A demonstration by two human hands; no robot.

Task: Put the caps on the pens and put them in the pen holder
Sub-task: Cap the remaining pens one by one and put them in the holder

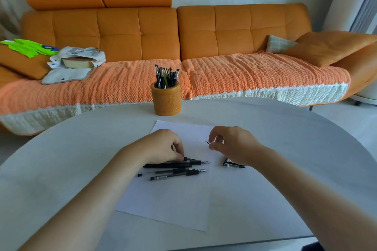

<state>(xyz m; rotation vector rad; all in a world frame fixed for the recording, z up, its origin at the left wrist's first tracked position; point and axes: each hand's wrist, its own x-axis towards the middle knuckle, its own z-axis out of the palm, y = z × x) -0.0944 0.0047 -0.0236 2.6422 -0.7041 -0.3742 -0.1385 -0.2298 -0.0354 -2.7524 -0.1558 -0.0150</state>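
Several uncapped black pens (pixel 175 170) lie side by side on a white sheet of paper (pixel 173 199), tips pointing right. My left hand (pixel 165 146) rests on the top of this pile, its fingertips pinching one pen near the grip. My right hand (pixel 232 142) hovers to the right and pinches a small clear cap (pixel 210 142) with a black clip between thumb and fingers. Another cap (pixel 232 164) lies on the paper under my right wrist. The orange-brown pen holder (pixel 166 98) stands at the table's far edge with several capped pens upright in it.
The round white table (pixel 71 159) carries the paper and holder. Behind it runs an orange sofa (pixel 142 32) with a knitted cover, a bag and bright green gloves (pixel 28 47) at its left, cushions at its right.
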